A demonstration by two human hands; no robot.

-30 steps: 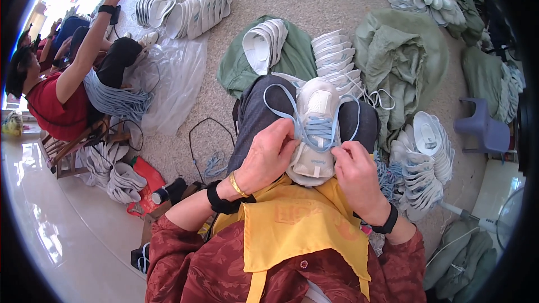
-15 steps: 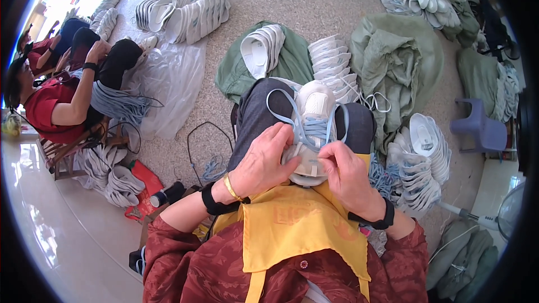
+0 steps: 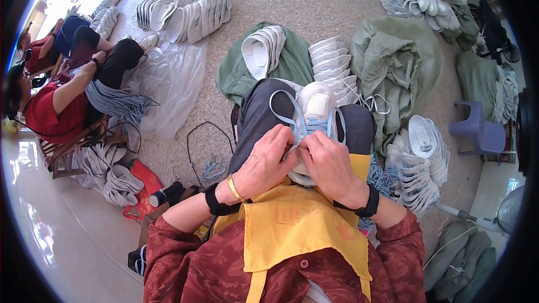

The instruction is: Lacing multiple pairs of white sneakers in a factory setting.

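Observation:
A white sneaker point(image 3: 317, 96) rests between my thighs, its toe pointing away from me. Its light blue shoelace point(image 3: 281, 93) is threaded across the front and rises in a loose loop on each side. My left hand point(image 3: 264, 163) is closed at the left of the shoe's opening, thumb and fingers pinching the lace. Close against it, my right hand point(image 3: 332, 169) pinches at the lace from the right, with the fingertips of both hands nearly meeting. The fingers cover the upper eyelets and most of the tongue.
Rows of white shoes point(image 3: 331, 67) and a green sack point(image 3: 396, 67) lie beyond my knees. More shoes point(image 3: 424, 157) and blue laces point(image 3: 383, 177) are at right, near a purple stool point(image 3: 477, 129) and a fan point(image 3: 508, 213). A seated co-worker point(image 3: 56, 106) is at left.
My right hand has moved left and forward over the shoe, until its fingertips come up to my left hand's. The left hand stays nearly in place. The co-worker's arms have shifted.

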